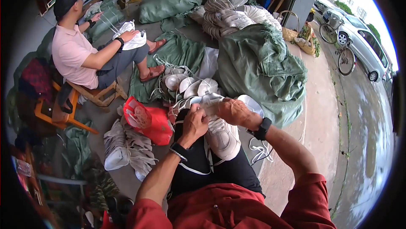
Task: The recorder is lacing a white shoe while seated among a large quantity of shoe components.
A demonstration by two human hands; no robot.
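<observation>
The fingers of the left hand [194, 123] pinch the near-left edge of a pale, thin-looking piece [210, 104], thumb on the upper side. The fingers of the right hand [237, 113] curl over its other end, knuckles up; their tips are hidden, so I cannot tell how tightly they press. The piece spans the gap between both hands, just above the lap.

It looks light and pliable, probably a fabric or lining part that would fold or crease rather than break. A grip near each end suits it, with the thumb flat along the edge; a pinch in the middle alone would likely let it sag.

With the hands as the clock's centre, a cream shoe [223, 143] lies at six o'clock on the dark trousers [182, 174], toe towards the body; it seems padded and springy, with a firmer sole. White cupped pieces [191, 87] with trailing cords sit near, at ten to eleven o'clock, and a white rounded piece [253, 104] shows at three, just beyond the right hand.

Farther out, a red bag [158, 125] stands between eight and nine o'clock, a bundle of pale uppers [127, 146] at eight, a green sheet [262, 68] between one and two, and a seated co-worker [72, 53] at ten.
</observation>
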